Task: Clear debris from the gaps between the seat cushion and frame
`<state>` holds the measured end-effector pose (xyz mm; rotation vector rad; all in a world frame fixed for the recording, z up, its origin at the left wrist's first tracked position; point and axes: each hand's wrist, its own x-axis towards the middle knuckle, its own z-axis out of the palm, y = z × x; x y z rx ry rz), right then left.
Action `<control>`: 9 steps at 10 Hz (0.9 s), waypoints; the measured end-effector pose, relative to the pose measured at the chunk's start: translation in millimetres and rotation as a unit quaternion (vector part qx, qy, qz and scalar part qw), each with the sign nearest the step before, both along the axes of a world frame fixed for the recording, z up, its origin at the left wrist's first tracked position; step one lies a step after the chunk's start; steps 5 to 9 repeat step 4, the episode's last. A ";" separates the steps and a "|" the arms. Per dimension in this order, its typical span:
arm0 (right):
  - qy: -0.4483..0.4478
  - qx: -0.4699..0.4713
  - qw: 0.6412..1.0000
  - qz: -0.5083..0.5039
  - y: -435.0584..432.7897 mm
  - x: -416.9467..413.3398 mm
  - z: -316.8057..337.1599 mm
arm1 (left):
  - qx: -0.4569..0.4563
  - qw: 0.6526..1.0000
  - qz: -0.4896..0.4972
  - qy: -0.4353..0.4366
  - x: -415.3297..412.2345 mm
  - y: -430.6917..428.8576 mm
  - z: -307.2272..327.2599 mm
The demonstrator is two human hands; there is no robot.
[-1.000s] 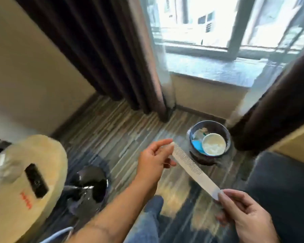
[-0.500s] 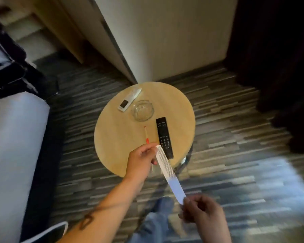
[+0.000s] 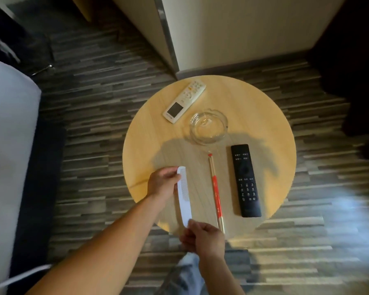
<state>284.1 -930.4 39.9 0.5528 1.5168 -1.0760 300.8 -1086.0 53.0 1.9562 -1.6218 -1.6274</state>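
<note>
Seat cushion and frame gaps are not clearly in view; only a pale upholstered edge (image 3: 9, 145) is seen well off to the left of both hands, and whether it is the seat cannot be told. The tool in hand, a flat white plastic comb (image 3: 183, 194), is held at both ends over the near edge of the round light-wood side table (image 3: 264, 116). Its long axis runs away from the body, tilted slightly left at the far end. The far, toothed end is pinched by the left hand (image 3: 162, 184), fingers curled narrow around it; the near handle end is pinched by the right hand (image 3: 202, 235), fingers closed tight on it. Just right of the fingers, a red-and-tan stick (image 3: 216, 192) lies parallel to the comb, with a black remote control (image 3: 245, 182) beyond it. Farther off lie a clear glass ashtray (image 3: 209, 126) and a white remote control (image 3: 184, 102). Judgement: the comb must be carried away from the table to the gaps; the left hand is nearer the pale edge.
</note>
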 end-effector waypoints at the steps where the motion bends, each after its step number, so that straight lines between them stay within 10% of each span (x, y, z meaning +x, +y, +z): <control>1: 0.033 0.021 0.999 -0.004 -7.1 2.3 -8.6 | -0.036 0.999 -0.031 -0.010 -1.3 -5.3 -9.3; 9: 0.003 -0.013 0.999 -0.049 4.9 14.4 12.2 | -0.103 0.990 -0.058 -0.070 4.3 -0.4 -22.5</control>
